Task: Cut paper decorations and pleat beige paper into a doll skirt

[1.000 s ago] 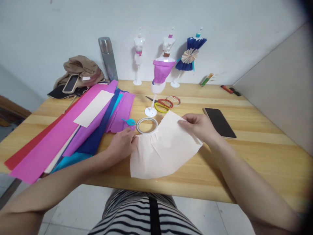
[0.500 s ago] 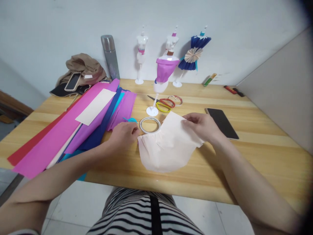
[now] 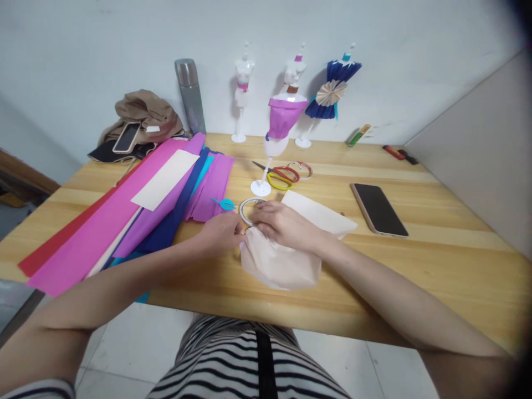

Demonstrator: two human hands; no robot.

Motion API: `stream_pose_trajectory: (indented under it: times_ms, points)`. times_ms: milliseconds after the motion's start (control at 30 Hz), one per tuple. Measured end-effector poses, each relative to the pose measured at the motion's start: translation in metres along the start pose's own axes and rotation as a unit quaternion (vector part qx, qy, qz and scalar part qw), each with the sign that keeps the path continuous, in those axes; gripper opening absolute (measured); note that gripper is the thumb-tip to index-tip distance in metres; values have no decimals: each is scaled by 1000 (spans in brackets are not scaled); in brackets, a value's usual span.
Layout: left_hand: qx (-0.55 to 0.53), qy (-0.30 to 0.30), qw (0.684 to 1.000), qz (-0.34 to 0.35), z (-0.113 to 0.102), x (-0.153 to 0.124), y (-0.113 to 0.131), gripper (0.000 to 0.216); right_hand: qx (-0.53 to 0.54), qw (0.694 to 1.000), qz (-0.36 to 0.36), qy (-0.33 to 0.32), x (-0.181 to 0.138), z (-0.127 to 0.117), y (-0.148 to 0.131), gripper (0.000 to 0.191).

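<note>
A cream sheet of crepe paper (image 3: 282,269) lies near the table's front, its left upper edge gathered in small pleats. My left hand (image 3: 222,230) pinches the left end of that pleated edge. Reaching across the paper, my right hand (image 3: 286,224) is closed on the pleats close to the left one; its fingertips are partly hidden. Just behind the fingers lies a roll of tape (image 3: 245,209), partly covered by my right hand. A blue leaf-shaped piece (image 3: 226,204) rests beyond my left hand. Farther back stands a small white dress form (image 3: 275,145) wrapped in purple paper.
Scissors (image 3: 279,178) and a bracelet-like ring (image 3: 305,170) lie behind the tape. Coloured paper sheets (image 3: 103,213) cover the left side. A phone (image 3: 380,209) lies at right. Other dress forms (image 3: 244,77) and a steel flask (image 3: 191,97) stand by the wall.
My right hand has moved left from the paper's upper right edge to the gathered edge, and now covers part of the tape roll. My left hand has shifted slightly right onto the paper's end.
</note>
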State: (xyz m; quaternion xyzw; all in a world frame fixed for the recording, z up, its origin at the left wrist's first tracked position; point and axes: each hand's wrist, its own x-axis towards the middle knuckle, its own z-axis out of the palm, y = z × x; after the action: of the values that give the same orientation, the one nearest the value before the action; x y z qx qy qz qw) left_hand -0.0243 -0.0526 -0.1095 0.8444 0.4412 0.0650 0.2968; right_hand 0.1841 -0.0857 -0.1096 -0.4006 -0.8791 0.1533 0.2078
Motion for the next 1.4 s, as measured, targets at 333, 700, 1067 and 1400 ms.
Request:
stream_pose_trajectory:
  times_ms: [333,700,1067,1400]
  points:
    - [-90,34,995,18,-3,-5,-8,14,-25,1000,1,-3,0,11,7,29]
    - [-289,-30,946,-143,-9,-12,10,27,60,990,87,97,-9,10,4,34]
    - [-103,111,988,5,-8,-2,-5,20,79,992,67,72,-8,7,2,29]
    - [-100,116,988,15,-4,0,-9,9,126,989,57,43,-8,5,0,25]
